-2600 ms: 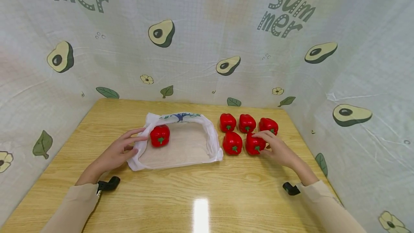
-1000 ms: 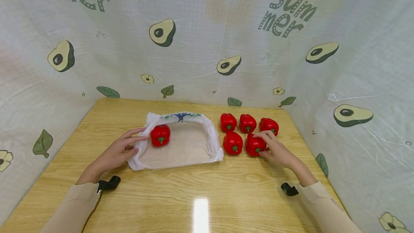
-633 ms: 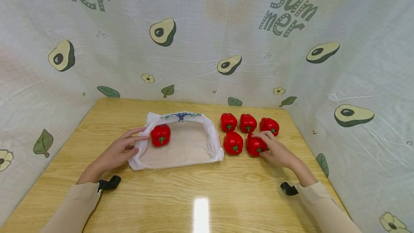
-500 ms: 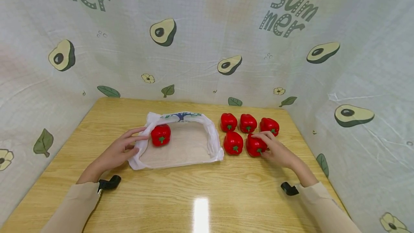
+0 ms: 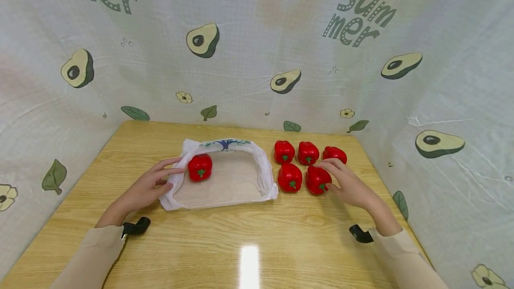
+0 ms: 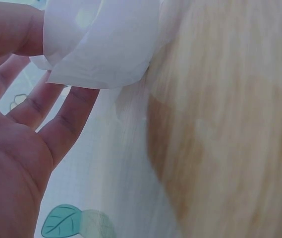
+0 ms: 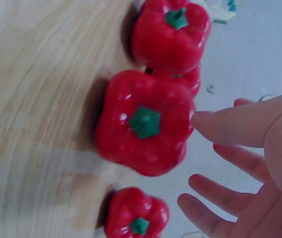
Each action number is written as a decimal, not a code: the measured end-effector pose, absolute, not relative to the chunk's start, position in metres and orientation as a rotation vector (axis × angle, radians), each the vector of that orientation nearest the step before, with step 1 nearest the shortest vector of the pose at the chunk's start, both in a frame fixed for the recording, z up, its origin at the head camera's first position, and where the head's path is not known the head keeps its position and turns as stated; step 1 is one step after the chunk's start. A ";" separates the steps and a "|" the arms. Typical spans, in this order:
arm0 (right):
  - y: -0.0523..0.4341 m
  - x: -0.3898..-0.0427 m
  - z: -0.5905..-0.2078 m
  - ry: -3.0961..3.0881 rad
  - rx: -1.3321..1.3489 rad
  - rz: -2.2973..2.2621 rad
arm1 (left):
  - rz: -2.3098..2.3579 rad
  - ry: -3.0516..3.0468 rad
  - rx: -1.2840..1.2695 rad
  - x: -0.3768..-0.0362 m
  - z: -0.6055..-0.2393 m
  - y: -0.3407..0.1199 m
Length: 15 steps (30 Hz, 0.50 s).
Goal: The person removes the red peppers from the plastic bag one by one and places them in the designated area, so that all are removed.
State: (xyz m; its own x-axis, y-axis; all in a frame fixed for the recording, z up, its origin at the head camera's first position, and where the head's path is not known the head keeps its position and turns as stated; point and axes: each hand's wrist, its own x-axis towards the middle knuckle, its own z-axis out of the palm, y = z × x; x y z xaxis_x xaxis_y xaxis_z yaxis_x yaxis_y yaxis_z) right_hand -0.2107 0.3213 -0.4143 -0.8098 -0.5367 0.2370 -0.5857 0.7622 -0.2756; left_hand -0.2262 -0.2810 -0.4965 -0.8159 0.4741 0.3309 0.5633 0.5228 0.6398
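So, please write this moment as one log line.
left hand: pinches bag rim | right hand: open, at pepper | bag: one pepper

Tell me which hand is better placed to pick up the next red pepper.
Probably the right hand: its open fingers touch the front-right pepper. The left hand pinches the white bag rim, across the table.

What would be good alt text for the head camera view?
A person's right hand touches one of five red peppers on a wooden table, while the left hand holds the edge of a white bag containing a sixth pepper.
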 end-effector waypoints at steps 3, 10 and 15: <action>0.311 -0.210 -0.409 -2.815 0.880 0.531 | -1.177 -2.638 -0.905 -0.226 -0.496 -0.282; 0.279 -0.211 -0.400 -2.821 0.887 0.630 | -1.177 -2.640 -0.896 -0.225 -0.496 -0.282; 0.252 -0.215 -0.400 -2.782 0.950 0.687 | -1.198 -2.651 -0.886 -0.225 -0.495 -0.281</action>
State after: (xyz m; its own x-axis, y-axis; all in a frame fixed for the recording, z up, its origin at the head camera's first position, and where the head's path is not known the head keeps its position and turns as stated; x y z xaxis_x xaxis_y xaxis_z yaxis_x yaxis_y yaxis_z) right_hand -0.2152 0.2520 -0.3997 -0.7954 -0.5497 0.2553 -0.6054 0.6997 -0.3793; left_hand -0.2250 -0.2813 -0.4953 -0.8256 0.4672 0.3165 0.5463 0.5211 0.6557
